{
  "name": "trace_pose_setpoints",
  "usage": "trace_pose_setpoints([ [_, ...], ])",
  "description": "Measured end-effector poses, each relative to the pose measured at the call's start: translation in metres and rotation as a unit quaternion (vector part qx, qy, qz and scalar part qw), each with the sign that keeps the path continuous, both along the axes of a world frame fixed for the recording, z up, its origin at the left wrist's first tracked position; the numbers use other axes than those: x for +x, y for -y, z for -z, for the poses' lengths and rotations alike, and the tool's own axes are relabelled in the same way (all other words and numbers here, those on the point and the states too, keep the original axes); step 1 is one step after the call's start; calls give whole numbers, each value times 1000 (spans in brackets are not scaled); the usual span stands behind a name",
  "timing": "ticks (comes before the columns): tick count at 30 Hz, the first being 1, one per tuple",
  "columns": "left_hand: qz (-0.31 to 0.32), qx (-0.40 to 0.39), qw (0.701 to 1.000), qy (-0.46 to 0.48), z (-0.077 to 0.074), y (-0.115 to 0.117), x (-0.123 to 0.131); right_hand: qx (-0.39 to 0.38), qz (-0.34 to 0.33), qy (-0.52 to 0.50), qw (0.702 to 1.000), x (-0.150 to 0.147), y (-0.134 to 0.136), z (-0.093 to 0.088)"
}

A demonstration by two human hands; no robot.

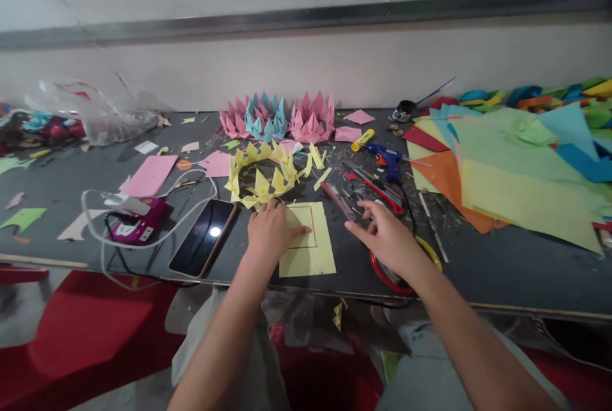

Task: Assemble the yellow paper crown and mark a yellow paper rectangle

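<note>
A yellow paper sheet (308,261) with a dark red rectangle drawn on it lies near the table's front edge. My left hand (270,229) rests on the sheet's left part, thumb stretched over the drawn shape, holding nothing. My right hand (385,232) hovers to the right of the sheet with thumb and fingers apart and nothing between them. Just beyond it lie a clear ruler-like strip (338,202) and a red-and-black cutter (377,187). A yellow folded-paper crown (262,191) sits behind my left hand. Scissors with red and yellow handles (389,278) lie partly under my right hand.
A phone (203,239) and a purple power adapter (138,223) with white cables are on the left. Pink and blue crowns (313,119) stand at the back. A blue glue gun (389,159) and stacked coloured paper (521,188) lie to the right.
</note>
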State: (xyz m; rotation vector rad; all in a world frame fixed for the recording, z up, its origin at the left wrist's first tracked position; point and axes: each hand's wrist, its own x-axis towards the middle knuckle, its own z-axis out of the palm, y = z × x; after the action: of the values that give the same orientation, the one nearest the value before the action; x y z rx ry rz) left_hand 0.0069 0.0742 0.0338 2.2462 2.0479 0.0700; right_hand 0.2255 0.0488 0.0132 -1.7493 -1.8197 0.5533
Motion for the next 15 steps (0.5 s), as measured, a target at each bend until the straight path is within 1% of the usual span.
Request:
trace_pose_setpoints([
  [2, -11, -5, 1000, -1, -2, -2, 2, 20, 18, 0, 1000, -2, -3, -5],
  [3, -15, -5, 1000, -1, -2, -3, 3, 10, 23, 23, 999, -1, -2, -10],
  [5, -15, -3, 1000, 6, -2, -5, 3, -56, 21, 110, 992, 7, 3, -20],
  [6, -15, -1, 1000, 14, -2, -4, 3, -104, 15, 162, 981, 12, 7, -24],
  [8, -24, -2, 999, 49, -2, -2, 3, -183, 10, 255, 949, 22, 16, -28],
  [9, -33, -4, 997, 75, -2, -1, 3, -206, 8, 286, 936, 27, 20, -27],
  [11, -55, -9, 988, 143, -1, 3, 3, -217, 2, 319, 923, 33, 28, -22],
  [13, -66, -6, 971, 230, 2, 5, 3, -205, -4, 328, 922, 37, 34, -15],
  [15, -72, 3, 940, 332, 5, 5, 2, -194, 6, 332, 923, 39, 38, -11],
])
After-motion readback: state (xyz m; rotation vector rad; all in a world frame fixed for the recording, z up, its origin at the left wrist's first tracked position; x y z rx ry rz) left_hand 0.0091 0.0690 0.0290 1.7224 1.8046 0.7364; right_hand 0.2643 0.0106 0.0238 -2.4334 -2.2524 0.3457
